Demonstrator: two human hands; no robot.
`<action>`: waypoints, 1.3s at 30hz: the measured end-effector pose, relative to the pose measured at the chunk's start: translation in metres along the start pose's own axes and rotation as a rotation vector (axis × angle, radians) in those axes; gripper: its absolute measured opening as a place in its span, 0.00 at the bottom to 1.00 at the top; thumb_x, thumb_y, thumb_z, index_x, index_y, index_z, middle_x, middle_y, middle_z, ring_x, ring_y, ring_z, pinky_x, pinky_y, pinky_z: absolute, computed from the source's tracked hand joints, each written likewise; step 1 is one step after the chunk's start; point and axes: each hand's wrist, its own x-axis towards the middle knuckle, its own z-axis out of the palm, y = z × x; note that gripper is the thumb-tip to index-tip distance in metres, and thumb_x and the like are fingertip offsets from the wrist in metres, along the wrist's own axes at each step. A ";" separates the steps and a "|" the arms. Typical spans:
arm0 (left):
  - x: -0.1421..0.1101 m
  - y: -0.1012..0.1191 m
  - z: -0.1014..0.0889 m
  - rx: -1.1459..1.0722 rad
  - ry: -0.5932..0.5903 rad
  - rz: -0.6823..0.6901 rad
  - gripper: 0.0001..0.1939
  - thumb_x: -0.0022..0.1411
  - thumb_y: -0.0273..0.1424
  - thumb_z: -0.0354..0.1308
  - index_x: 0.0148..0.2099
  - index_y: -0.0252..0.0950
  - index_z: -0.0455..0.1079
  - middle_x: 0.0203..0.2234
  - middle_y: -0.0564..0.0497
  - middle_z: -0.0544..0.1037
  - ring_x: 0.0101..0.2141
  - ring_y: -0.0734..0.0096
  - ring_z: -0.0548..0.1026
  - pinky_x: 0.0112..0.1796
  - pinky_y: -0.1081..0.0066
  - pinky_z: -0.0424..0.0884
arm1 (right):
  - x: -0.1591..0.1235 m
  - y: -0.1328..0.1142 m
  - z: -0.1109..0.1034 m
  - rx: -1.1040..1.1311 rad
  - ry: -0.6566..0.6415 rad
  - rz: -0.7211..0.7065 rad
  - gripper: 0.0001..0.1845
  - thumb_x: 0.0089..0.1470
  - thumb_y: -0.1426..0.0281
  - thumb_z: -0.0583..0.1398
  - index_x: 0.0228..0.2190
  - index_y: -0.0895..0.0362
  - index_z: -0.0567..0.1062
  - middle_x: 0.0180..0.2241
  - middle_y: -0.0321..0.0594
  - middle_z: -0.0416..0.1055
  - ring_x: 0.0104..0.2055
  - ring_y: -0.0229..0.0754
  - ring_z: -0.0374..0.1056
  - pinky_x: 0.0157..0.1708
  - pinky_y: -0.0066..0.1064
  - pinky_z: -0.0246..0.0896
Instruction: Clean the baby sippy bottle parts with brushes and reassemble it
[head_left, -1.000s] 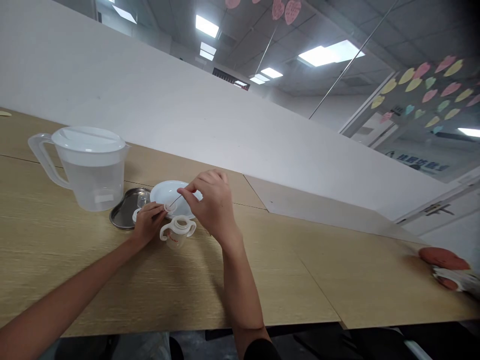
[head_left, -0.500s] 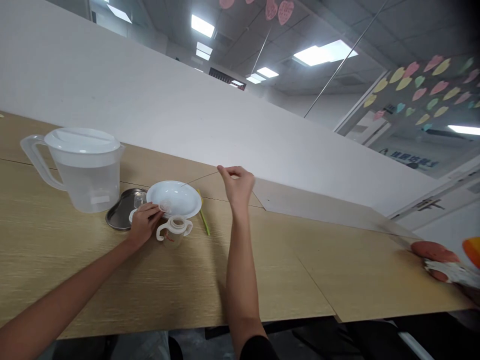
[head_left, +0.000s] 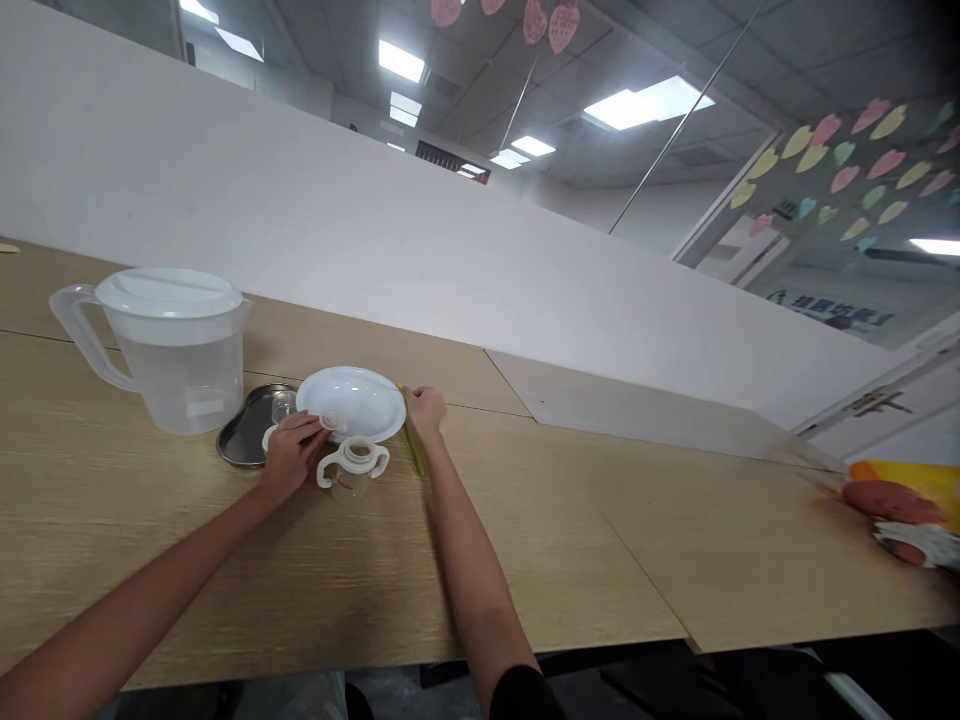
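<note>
**Q:** So, what does this head-camera view show at its centre?

**A:** A white plate on a wood-grain table, with a person's two bare hands at its edge.

**Q:** And the left hand?

**A:** The left hand lies at the plate's left rim, grasping a small translucent silicone piece between its fingers.

**Q:** The right hand?

**A:** The right hand is curled at the right rim, just beside a thin green stick. Whether it grips the stick, one cannot tell.

**Q:** What lies around them?

**A:** A two-handled trainer cup stands upright, touching distance from the plate's near rim. To the left, a kidney-shaped steel tray bears a small clear cup. Beyond it stands a lidded plastic pitcher holding water. At far right lies a reddish tuber-like object.
</note>
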 end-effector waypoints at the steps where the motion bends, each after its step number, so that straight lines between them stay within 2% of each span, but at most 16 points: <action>1: 0.000 0.000 0.000 -0.004 0.001 -0.004 0.21 0.67 0.47 0.50 0.36 0.41 0.80 0.34 0.49 0.82 0.37 0.64 0.79 0.49 0.59 0.73 | 0.000 0.000 0.000 -0.021 -0.010 -0.007 0.20 0.58 0.57 0.59 0.28 0.58 0.82 0.31 0.49 0.79 0.34 0.45 0.73 0.31 0.28 0.57; 6: 0.000 0.003 -0.001 -0.016 -0.007 -0.022 0.20 0.66 0.46 0.50 0.37 0.40 0.79 0.34 0.49 0.82 0.37 0.64 0.79 0.50 0.59 0.72 | -0.002 -0.010 -0.015 -0.050 -0.015 -0.077 0.20 0.61 0.59 0.56 0.33 0.58 0.82 0.37 0.51 0.79 0.40 0.47 0.74 0.36 0.30 0.60; 9: 0.000 0.003 -0.001 -0.010 -0.010 -0.025 0.21 0.66 0.46 0.50 0.37 0.40 0.79 0.35 0.48 0.82 0.38 0.64 0.78 0.50 0.59 0.72 | -0.005 -0.016 -0.021 -0.036 -0.077 -0.114 0.16 0.60 0.62 0.57 0.37 0.57 0.82 0.39 0.48 0.79 0.42 0.46 0.74 0.37 0.29 0.61; 13: -0.001 0.002 0.000 -0.006 -0.009 -0.026 0.21 0.66 0.46 0.50 0.38 0.40 0.79 0.35 0.48 0.82 0.39 0.63 0.78 0.50 0.59 0.72 | -0.005 -0.016 -0.019 -0.029 -0.157 -0.151 0.12 0.57 0.68 0.60 0.42 0.56 0.80 0.42 0.45 0.78 0.44 0.43 0.73 0.40 0.27 0.61; 17: 0.000 0.003 -0.001 -0.014 -0.018 -0.025 0.21 0.66 0.47 0.50 0.38 0.40 0.79 0.35 0.48 0.82 0.38 0.63 0.78 0.50 0.59 0.72 | -0.004 -0.014 -0.016 -0.006 -0.183 -0.158 0.11 0.57 0.70 0.61 0.40 0.55 0.81 0.41 0.42 0.79 0.42 0.40 0.74 0.38 0.24 0.62; 23: 0.001 0.003 -0.002 -0.020 -0.028 -0.043 0.21 0.66 0.46 0.50 0.37 0.39 0.79 0.35 0.48 0.82 0.38 0.63 0.78 0.50 0.58 0.71 | -0.001 -0.013 -0.020 0.000 -0.191 -0.172 0.11 0.56 0.74 0.60 0.39 0.57 0.81 0.40 0.44 0.80 0.41 0.39 0.74 0.38 0.23 0.62; 27: 0.001 0.002 -0.001 -0.024 -0.016 -0.024 0.20 0.66 0.46 0.51 0.38 0.39 0.79 0.35 0.47 0.82 0.38 0.63 0.79 0.50 0.58 0.72 | 0.004 -0.008 -0.029 -0.010 -0.205 -0.183 0.13 0.53 0.79 0.58 0.35 0.59 0.82 0.35 0.44 0.80 0.36 0.38 0.75 0.35 0.22 0.62; 31: 0.001 0.004 -0.002 -0.030 -0.004 -0.014 0.21 0.66 0.46 0.51 0.38 0.38 0.79 0.35 0.47 0.82 0.37 0.64 0.79 0.51 0.58 0.71 | 0.011 0.000 -0.042 -0.013 -0.209 -0.190 0.15 0.52 0.81 0.57 0.36 0.60 0.81 0.30 0.42 0.79 0.31 0.36 0.74 0.34 0.22 0.62; 35: 0.001 0.005 -0.002 -0.031 -0.017 -0.036 0.21 0.66 0.47 0.50 0.38 0.39 0.79 0.35 0.47 0.82 0.37 0.64 0.78 0.51 0.58 0.71 | 0.013 0.001 -0.045 -0.027 -0.197 -0.215 0.13 0.53 0.80 0.57 0.35 0.60 0.81 0.32 0.43 0.79 0.35 0.37 0.74 0.36 0.23 0.63; 39: 0.001 0.004 -0.001 -0.035 -0.007 -0.021 0.21 0.66 0.47 0.50 0.38 0.40 0.79 0.35 0.47 0.82 0.37 0.63 0.78 0.51 0.57 0.72 | 0.008 -0.007 -0.031 -0.057 -0.160 -0.241 0.14 0.53 0.80 0.57 0.35 0.60 0.81 0.38 0.47 0.79 0.41 0.40 0.73 0.40 0.24 0.61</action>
